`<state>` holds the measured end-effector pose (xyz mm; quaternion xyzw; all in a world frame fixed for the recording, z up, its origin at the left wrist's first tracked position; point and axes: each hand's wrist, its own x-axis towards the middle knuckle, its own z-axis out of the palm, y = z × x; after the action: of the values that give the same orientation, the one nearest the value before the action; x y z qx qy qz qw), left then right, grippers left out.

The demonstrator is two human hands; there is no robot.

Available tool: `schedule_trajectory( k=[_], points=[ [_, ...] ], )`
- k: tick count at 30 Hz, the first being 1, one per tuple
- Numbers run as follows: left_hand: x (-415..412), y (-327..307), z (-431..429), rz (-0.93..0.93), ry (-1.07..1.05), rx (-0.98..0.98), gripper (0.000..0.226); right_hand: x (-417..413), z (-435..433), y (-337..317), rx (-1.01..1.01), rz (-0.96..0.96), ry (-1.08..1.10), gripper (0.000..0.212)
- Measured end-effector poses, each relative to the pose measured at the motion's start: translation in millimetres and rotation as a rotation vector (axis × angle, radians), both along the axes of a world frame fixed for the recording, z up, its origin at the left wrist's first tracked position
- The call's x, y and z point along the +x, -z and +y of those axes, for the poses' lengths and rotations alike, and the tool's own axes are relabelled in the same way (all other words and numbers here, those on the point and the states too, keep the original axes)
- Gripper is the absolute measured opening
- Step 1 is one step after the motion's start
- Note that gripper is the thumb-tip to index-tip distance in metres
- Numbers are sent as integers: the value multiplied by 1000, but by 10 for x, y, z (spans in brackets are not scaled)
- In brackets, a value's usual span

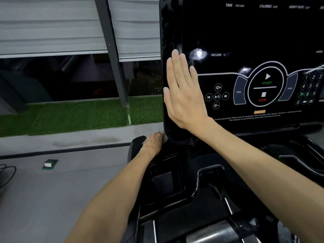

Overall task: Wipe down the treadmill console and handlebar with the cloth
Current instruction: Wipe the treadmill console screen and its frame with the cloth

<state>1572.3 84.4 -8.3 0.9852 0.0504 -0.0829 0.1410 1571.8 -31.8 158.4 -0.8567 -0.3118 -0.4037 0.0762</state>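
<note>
The black treadmill console [245,41] fills the upper right, its screen dark and its START and STOP buttons printed in the middle. My right hand [184,95] lies flat on the console's left part, fingers straight and pointing up, with no cloth under it that I can see. My left hand [153,142] is lower, at the console's bottom left corner, fingers curled round a small grey bit of cloth [164,139] that is mostly hidden. Below the console run the glossy black tray and handlebar frame [198,174].
A window with grey blinds [52,25] and a dark post [112,53] stands to the left, with a green turf strip [70,114] below it. On the grey floor lie a small green box [50,164] and a black cable [7,174].
</note>
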Motion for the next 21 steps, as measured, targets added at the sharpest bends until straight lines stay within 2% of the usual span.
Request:
schedule_trajectory(
  k=[3, 7, 12, 18, 21],
  points=[
    [161, 33, 34, 34, 17, -61, 38, 15, -7, 16, -1, -13, -10, 57],
    [100, 59, 30, 20, 8, -37, 37, 21, 10, 19, 8, -33, -11, 57],
    [-260, 136, 70, -136, 81, -107, 35, -1, 38, 25, 9, -34, 20, 57],
    [-698, 246, -21, -269, 212, -138, 49, -2, 43, 20, 6, -14, 29, 59],
    [-621, 236, -53, -276, 228, -178, 48, 6, 55, 38, 8, -11, 30, 59]
  ],
)
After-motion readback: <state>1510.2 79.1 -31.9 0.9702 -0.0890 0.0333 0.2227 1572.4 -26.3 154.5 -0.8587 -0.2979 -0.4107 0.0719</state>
